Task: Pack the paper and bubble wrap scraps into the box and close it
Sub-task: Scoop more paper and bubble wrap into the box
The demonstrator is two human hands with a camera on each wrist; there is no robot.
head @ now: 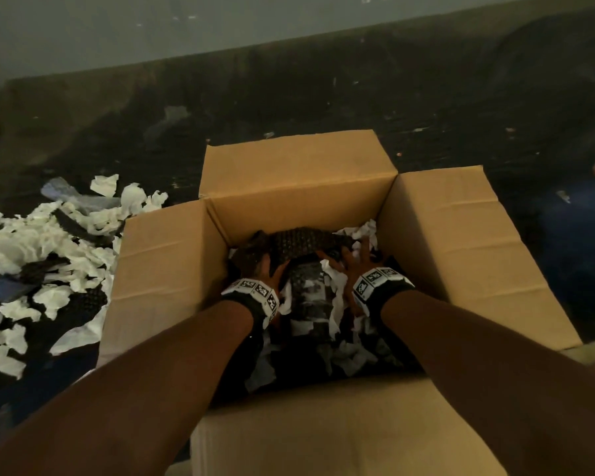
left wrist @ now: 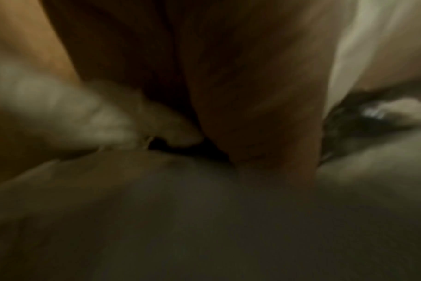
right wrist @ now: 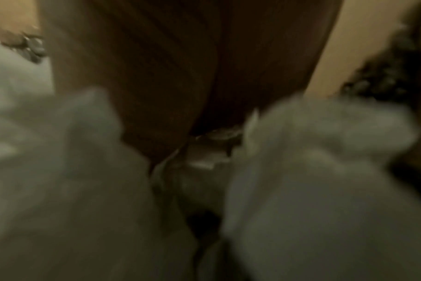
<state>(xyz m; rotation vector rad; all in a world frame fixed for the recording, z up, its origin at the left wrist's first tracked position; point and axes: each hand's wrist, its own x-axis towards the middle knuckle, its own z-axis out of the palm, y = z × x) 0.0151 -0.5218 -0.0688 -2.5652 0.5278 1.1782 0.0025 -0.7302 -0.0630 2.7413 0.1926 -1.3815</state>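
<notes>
An open cardboard box (head: 299,187) stands on the dark floor with all its flaps folded out. Inside lie white paper scraps (head: 337,297) and a black bubble wrap piece (head: 303,242). Both my hands are down in the box. My left hand (head: 263,261) presses flat on the left end of the bubble wrap, thumb spread. My right hand (head: 356,255) rests with spread fingers on paper and the wrap's right end. The wrist views are blurred: the left hand (left wrist: 252,95) sits among white paper (left wrist: 108,117), and the right hand (right wrist: 180,76) between paper (right wrist: 324,142) and bubble wrap (right wrist: 385,76).
A loose pile of white paper and black bubble wrap scraps (head: 49,269) lies on the floor left of the box. Dark blue clothing of a person (head: 577,242) shows at the right edge. A grey wall (head: 186,29) runs behind the floor.
</notes>
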